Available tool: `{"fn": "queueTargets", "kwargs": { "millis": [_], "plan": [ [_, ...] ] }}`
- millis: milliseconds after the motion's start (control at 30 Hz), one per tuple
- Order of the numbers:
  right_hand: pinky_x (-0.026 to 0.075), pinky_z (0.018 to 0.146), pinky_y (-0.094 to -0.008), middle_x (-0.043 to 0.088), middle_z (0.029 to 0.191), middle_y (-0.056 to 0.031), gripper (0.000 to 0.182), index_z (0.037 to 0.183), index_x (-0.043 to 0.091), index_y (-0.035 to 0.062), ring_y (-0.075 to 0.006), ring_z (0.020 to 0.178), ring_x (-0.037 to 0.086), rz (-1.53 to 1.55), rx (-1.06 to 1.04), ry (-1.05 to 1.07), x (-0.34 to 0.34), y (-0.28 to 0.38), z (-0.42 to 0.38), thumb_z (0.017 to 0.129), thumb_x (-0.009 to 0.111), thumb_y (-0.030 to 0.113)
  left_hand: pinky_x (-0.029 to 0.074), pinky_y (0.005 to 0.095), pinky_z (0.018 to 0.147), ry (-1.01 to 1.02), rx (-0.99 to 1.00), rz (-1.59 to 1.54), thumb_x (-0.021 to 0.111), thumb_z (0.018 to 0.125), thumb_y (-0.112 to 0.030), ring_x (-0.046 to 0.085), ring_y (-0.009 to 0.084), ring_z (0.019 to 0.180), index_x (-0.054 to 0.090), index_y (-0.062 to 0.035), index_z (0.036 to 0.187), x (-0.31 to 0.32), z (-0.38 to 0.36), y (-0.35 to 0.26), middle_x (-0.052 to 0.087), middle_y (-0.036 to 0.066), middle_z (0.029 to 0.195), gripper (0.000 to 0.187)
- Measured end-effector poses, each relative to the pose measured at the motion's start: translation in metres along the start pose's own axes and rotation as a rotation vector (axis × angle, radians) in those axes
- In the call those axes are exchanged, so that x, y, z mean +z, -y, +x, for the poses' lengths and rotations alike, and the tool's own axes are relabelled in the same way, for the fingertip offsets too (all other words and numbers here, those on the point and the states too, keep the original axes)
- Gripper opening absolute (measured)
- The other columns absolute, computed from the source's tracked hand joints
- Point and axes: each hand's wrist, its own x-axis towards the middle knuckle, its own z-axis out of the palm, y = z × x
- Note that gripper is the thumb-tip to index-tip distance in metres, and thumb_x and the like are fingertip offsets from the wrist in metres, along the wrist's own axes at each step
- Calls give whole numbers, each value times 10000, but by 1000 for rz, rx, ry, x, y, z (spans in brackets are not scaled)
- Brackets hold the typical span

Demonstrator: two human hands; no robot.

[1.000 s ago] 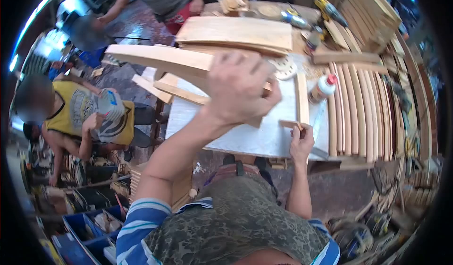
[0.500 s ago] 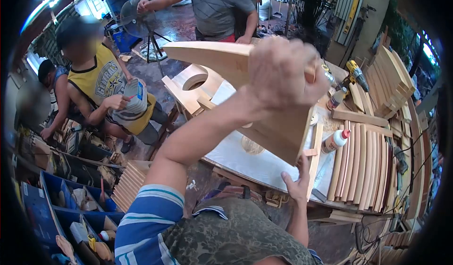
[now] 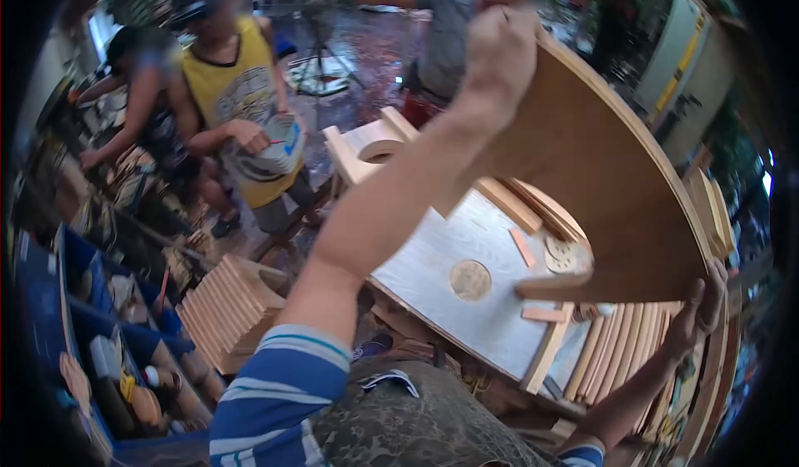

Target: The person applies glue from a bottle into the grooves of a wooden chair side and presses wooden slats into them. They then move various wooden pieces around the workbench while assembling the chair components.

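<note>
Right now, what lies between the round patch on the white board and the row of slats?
A light wooden strip, with a small reddish piece at its far end; the head view shows both.

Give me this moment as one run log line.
left hand: grips top of curved panel | right hand: at curved panel's lower corner | curved panel: raised above worktable | slats: in a row on worktable

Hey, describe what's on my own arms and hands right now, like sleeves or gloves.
Your left hand and right hand show no gloves, and both forearms are uncovered. The left sleeve is short, ends above the elbow, and is blue with white bands and thin teal lines. Only a bit of the right sleeve shows, blue and white as well.
</note>
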Motion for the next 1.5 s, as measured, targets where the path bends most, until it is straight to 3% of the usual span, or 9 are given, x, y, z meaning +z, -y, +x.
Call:
{"fn": "queueTargets", "kwargs": {
  "millis": [133,300,433,500,533,733,1067,1200,1500],
  "plan": [
    [430,1035,-351,617,1265,-124,235,1249,654,-5,-226,1191,578,11,-30,110,25,-14,29,1064,545,93,467,328,806,-16,-300,-78,608,883,-211,602,167,891,706,-41,916,-33,-5,19,671,88,936,199],
    [430,991,-310,621,1203,-107,207,1188,664,-17,-190,1108,582,98,15,73,74,-15,48,1064,568,118,472,299,797,-61,-273,-38,602,914,-206,600,154,858,699,-48,1004,-57,2,38,662,44,908,206],
    [424,976,-288,617,1164,-102,163,1131,672,-18,-178,1100,570,177,-12,-70,95,-28,49,1048,595,99,468,335,849,81,66,357,584,961,-176,629,178,923,717,-55,1019,-61,6,34,704,45,933,189],
    [427,976,-301,605,1156,-109,141,1119,667,-17,-182,1073,565,200,-55,-68,99,-17,52,1035,610,80,456,386,901,129,717,937,630,932,-190,653,245,928,733,-77,1000,-56,4,25,721,66,940,166],
    [433,960,-293,591,1158,-104,134,1122,655,-8,-172,1056,565,239,-58,-77,101,-18,50,1033,617,84,441,434,932,185,826,923,679,892,-205,654,291,946,738,-81,975,-49,1,20,723,76,948,160],
    [444,885,-242,543,1163,-84,132,1141,620,33,-123,1001,560,371,-30,-119,111,-14,50,1023,647,86,485,450,909,439,970,767,745,851,-217,642,289,985,712,-45,962,12,-51,12,709,92,1012,207],
    [438,892,-244,537,1160,-69,167,1157,611,47,-121,1006,548,424,7,-131,115,-21,51,1007,675,83,488,431,778,662,861,692,758,836,-390,614,317,854,652,-40,858,79,-70,13,614,116,899,366],
    [435,900,-250,536,1159,-69,157,1152,609,46,-125,1012,547,380,-7,-126,114,-22,53,1010,667,78,479,427,720,631,842,808,751,868,-451,615,306,772,628,-68,711,51,-43,8,609,98,753,432],
    [425,908,-250,535,1156,-75,135,1146,604,34,-127,1005,542,375,9,-130,116,-16,53,1025,638,83,482,462,678,461,839,979,690,957,-382,616,330,694,623,-34,693,-74,52,20,590,119,671,442]
  ]
}}
